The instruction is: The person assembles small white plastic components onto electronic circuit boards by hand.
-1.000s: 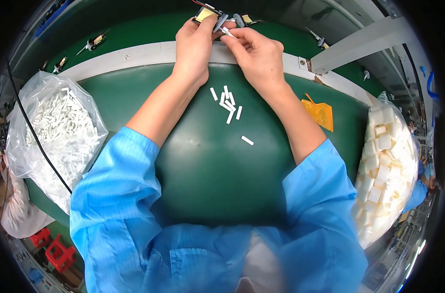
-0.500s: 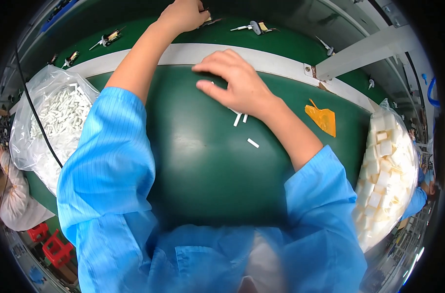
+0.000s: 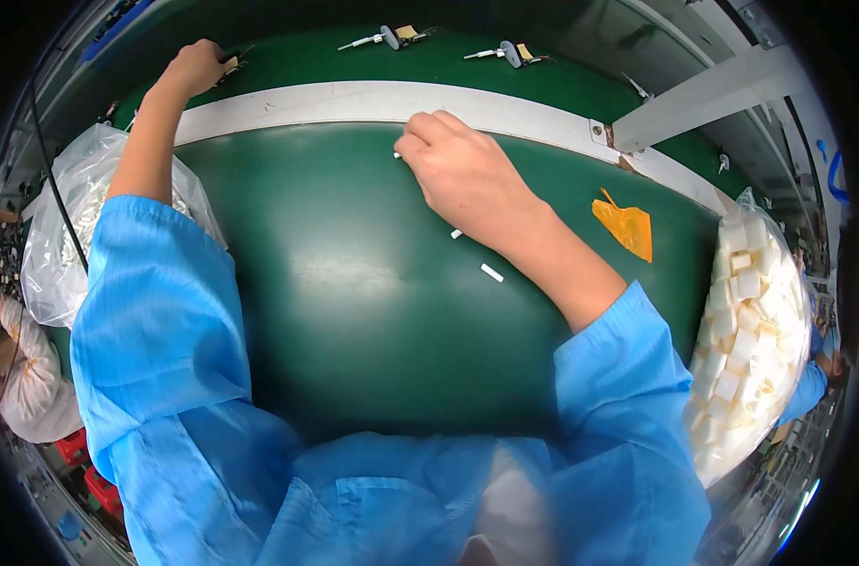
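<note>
My left hand reaches over the white rail to the green strip at the far left. Its fingers are closed on a small wired assembly with a yellowish block, partly hidden by the hand. My right hand hovers over the green tabletop, fingers pinched together, with the tip of a short white tube poking out. Under its wrist lies another white tube, partly covered. A loose white tube rests nearer to me.
Beyond the white rail lie more wired assemblies, one with a grey disc and another. A clear bag of white tubes stands left, a bag of whitish blocks right. An orange scrap lies nearby.
My left hand has moved left along the far strip, leaving a wired assembly in view behind it. My right hand has closed from a loose curl into a pinch with a white tube.
</note>
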Available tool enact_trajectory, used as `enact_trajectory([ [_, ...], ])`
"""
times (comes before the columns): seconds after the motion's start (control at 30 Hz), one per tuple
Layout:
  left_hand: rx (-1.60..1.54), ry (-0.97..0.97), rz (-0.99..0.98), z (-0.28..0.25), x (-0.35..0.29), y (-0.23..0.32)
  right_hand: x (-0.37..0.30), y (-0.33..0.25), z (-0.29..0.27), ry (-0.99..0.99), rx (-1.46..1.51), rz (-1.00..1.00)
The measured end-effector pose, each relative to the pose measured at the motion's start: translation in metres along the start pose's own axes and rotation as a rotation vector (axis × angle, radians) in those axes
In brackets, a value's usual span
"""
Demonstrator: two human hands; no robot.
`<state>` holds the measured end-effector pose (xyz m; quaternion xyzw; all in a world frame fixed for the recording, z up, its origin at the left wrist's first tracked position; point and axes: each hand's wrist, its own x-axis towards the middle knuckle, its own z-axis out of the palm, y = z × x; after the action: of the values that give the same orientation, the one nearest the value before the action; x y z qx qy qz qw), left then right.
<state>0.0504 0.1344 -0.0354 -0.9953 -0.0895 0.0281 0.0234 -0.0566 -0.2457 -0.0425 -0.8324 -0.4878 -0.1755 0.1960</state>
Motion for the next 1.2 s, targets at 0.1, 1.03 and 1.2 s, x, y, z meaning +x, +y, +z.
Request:
enact_trajectory([
  [0.1, 0.029, -0.01, 0.016, -0.012, -0.007, 0.009, 0.002, 0.003, 0.005, 0.029, -0.016, 0.013],
  [1.03, -2.711, -0.421, 0.165, 0.008, -0.076, 0.219, 0.01, 0.039, 0.006, 0.085, 0.993, 0.804],
  [1.2, -2.289, -0.092, 0.091, 0.003, -0.092, 0.248, 0.013, 0.046, 0.004, 0.429, 1.236, 0.853],
])
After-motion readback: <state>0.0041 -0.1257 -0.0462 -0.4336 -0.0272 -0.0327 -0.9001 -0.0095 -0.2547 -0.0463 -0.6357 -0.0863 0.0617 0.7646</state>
